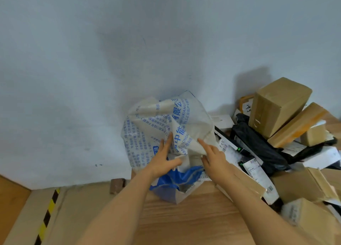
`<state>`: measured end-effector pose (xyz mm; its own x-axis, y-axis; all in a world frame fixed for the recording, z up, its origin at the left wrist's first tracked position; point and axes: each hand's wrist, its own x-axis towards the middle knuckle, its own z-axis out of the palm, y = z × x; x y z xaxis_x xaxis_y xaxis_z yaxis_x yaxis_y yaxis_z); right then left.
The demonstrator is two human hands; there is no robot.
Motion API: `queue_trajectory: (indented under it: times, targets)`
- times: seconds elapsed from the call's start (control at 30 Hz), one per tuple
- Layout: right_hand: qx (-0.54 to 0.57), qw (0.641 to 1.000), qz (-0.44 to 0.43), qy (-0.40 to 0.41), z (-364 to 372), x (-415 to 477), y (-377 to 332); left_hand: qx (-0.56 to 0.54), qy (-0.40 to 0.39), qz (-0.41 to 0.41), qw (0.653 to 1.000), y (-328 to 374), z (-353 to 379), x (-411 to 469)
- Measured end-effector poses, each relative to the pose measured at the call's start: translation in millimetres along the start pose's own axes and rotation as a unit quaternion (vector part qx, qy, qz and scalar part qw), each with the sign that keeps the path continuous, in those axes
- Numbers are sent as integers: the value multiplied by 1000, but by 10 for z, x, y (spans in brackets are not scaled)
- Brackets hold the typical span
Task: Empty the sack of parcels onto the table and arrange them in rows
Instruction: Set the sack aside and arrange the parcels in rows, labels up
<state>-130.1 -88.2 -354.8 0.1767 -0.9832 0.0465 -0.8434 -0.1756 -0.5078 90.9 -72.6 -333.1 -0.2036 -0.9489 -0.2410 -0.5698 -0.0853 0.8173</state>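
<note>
One big wooden surface (193, 219) lay below the fingers (167, 141). Many parcels (276, 106) sat piled just right of the fingers. The white sack (162, 123) with blue writing stood right at the fingers. The left hand (162, 161) lay on it with straight fingers. The right hand (215, 160) pinched a fold of it.

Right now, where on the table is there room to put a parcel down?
The bare wood of the table in front of the sack, between the two forearms, is free. The right side is crowded: the pile of parcels is heaped from beside the sack to the near right corner.
</note>
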Motion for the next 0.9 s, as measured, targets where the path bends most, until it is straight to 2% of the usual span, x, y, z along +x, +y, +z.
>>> queue_trajectory:
  times: [0.1,0.27,0.47,0.67,0.9]
  targets:
    - [25,1000,8,-1,127,77,-65,-1,26,-19,999,-59,7,50]
    - [106,994,1,-7,-63,83,-117,26,168,8,985,88,-61,-303]
    - [87,996,-33,19,-326,-166,-243,42,195,47,979,302,-145,-803]
    - [81,994,-39,67,-636,-338,-341,73,256,105,958,402,-248,-997]
    - [83,989,-65,103,-959,-511,-387,46,334,165,927,552,-251,-1189]
